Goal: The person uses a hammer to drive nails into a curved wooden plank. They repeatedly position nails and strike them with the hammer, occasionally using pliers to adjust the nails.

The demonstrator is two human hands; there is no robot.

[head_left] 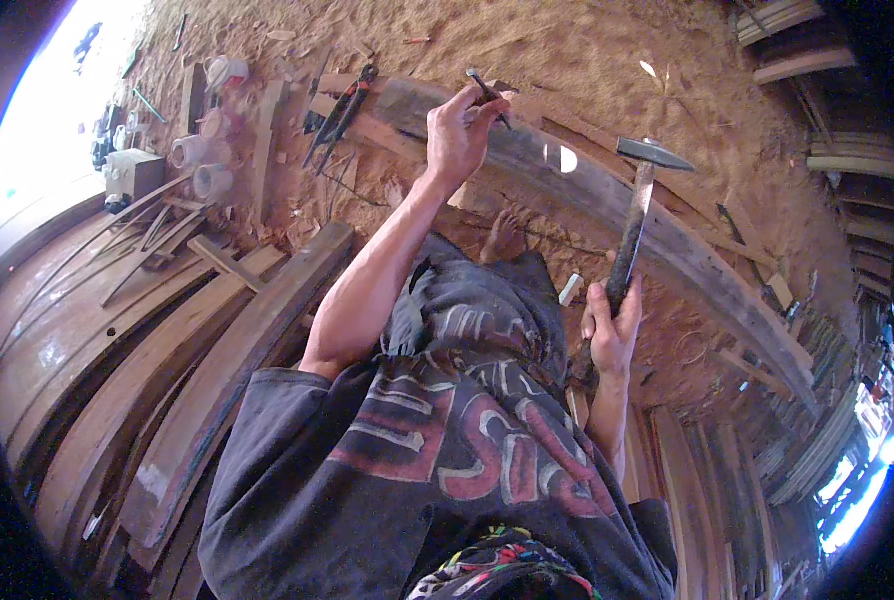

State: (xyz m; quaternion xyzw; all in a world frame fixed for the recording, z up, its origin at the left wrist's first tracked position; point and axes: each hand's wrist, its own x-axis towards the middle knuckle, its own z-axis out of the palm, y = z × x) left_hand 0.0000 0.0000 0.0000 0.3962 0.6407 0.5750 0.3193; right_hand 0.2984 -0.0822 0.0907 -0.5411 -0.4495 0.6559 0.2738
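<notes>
Where sawdust covers the floor (607,60), a curved plank (667,235) lies.

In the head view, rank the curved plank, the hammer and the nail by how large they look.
1. Curved plank, largest by far.
2. Hammer, raised in the right hand.
3. Nail, pinched in the left hand, smallest.

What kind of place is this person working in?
Probably a rough woodworking yard: long curved planks lie stacked, wood chips litter the dirt floor, and the right hand holds a hammer.
</notes>
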